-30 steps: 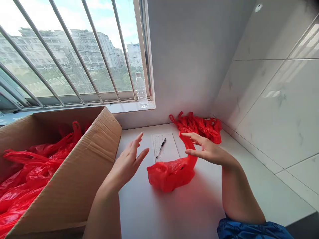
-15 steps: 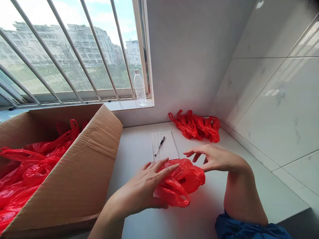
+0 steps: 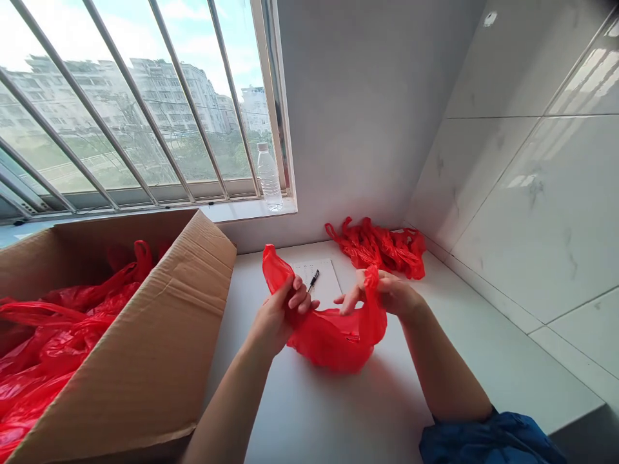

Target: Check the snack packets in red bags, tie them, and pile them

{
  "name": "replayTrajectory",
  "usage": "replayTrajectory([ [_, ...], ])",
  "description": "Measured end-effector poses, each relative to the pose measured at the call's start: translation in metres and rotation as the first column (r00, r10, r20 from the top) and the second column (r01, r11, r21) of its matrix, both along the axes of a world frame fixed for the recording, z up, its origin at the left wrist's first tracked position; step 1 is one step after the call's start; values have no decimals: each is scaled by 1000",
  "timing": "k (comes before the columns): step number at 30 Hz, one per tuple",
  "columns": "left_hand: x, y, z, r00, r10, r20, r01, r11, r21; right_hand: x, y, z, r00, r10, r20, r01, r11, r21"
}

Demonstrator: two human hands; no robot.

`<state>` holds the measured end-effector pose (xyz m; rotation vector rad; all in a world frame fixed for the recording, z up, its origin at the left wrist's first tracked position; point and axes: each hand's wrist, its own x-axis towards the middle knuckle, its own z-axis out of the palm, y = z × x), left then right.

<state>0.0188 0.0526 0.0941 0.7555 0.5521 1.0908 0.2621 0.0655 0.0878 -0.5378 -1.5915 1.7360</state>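
Observation:
A red plastic bag [image 3: 333,345] hangs between my two hands, low over the white tabletop, its mouth spread between two raised handles. My left hand [image 3: 285,312] is closed around the left handle, whose loop sticks up above the fingers. On the other side, my right hand [image 3: 382,293] grips the right handle near its top, with some fingers stretched toward the bag's opening. Behind the bag lie a sheet of paper [image 3: 329,277] and a black-and-white pen [image 3: 314,280], both partly covered by it.
A cardboard box [image 3: 159,335] full of red plastic bags [image 3: 62,348] stands at the left. More red bags [image 3: 382,245] lie heaped by the back wall. A clear bottle [image 3: 269,179] stands on the windowsill beside the barred window. Tiled wall [image 3: 532,212] bounds the right.
The bag, crumpled on the table before, is now lifted and stretched by its handles. Both my hands have closed on it, and the left has moved up and leftward.

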Motion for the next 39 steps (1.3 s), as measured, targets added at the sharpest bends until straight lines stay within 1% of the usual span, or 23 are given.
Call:
replayTrajectory([
  [2, 3, -2, 1, 1000, -2, 20, 3, 1000, -30, -19, 3, -8, 990, 3, -143, -18, 994, -103],
  [4, 5, -6, 1, 999, -19, -32, 19, 1000, -5, -38, 2, -11, 968, 12, -251, -65, 977, -202],
  [5, 7, -7, -1, 997, -31, -76, 33, 999, 30, -47, 1, -12, 957, -22, -288, -54, 965, -255],
  [6, 8, -9, -3, 991, -41, -126, 51, 996, 73, -55, 0, -12, 946, -91, -310, -9, 951, -308],
  [9, 13, -11, -10, 952, -40, -303, 99, 978, 182, -75, -3, -15, 875, -380, -301, 243, 881, -406],
  [10, 15, -12, -12, 933, -40, -358, 114, 975, 189, -80, -3, -18, 847, -448, -287, 317, 858, -404],
  [12, 18, -13, -15, 888, -63, -455, 162, 970, 183, -89, -1, -26, 810, -523, -265, 424, 834, -353],
  [14, 21, -12, -17, 843, -57, -535, 184, 965, 187, -95, 2, -35, 786, -566, -250, 511, 821, -253],
  [16, 23, -10, -19, 819, 0, -574, 149, 966, 213, -98, 5, -41, 769, -606, -202, 592, 795, -132],
  [18, 25, -7, -22, 832, 51, -552, 88, 971, 222, -97, 6, -43, 790, -606, -96, 607, 794, -19],
  [21, 24, -4, -24, 891, 54, -450, 40, 979, 198, -89, 2, -36, 849, -528, 27, 522, 845, 118],
  [23, 23, -3, -22, 919, 81, -385, -4, 980, 197, -81, -4, -26, 878, -479, 17, 462, 856, 234],
  [25, 20, -3, -19, 934, 133, -332, -65, 976, 210, -75, -10, -16, 920, -391, -1, 370, 871, 323],
  [27, 18, -4, -15, 936, 212, -281, -153, 964, 217, -71, -16, -10, 953, -302, 13, 280, 898, 341],
  [28, 18, -4, -14, 932, 254, -261, -200, 956, 217, -71, -18, -8, 959, -283, 31, 256, 905, 341],
  [29, 18, -4, -13, 922, 297, -247, -245, 944, 219, -71, -19, -8, 955, -292, 53, 256, 900, 353],
  [30, 19, -4, -13, 911, 334, -242, -282, 933, 225, -72, -20, -8, 941, -331, 70, 282, 882, 379],
  [32, 21, -5, -15, 888, 382, -255, -316, 912, 263, -75, -18, -10, 892, -446, 79, 372, 821, 433],
  [33, 22, -5, -17, 875, 401, -271, -321, 900, 295, -77, -17, -11, 870, -489, 67, 415, 798, 437],
  [34, 22, -5, -19, 858, 422, -292, -321, 885, 337, -78, -15, -12, 862, -504, 46, 444, 796, 412],
  [35, 22, -6, -21, 835, 448, -319, -316, 866, 388, -80, -14, -12, 869, -494, 14, 456, 814, 359],
  [37, 20, -7, -23, 771, 503, -390, -272, 815, 511, -81, -12, -13, 905, -420, -59, 423, 881, 214],
  [39, 15, -8, -24, 716, 532, -452, -151, 750, 644, -80, -10, -13, 924, -359, -130, 368, 929, 50],
])
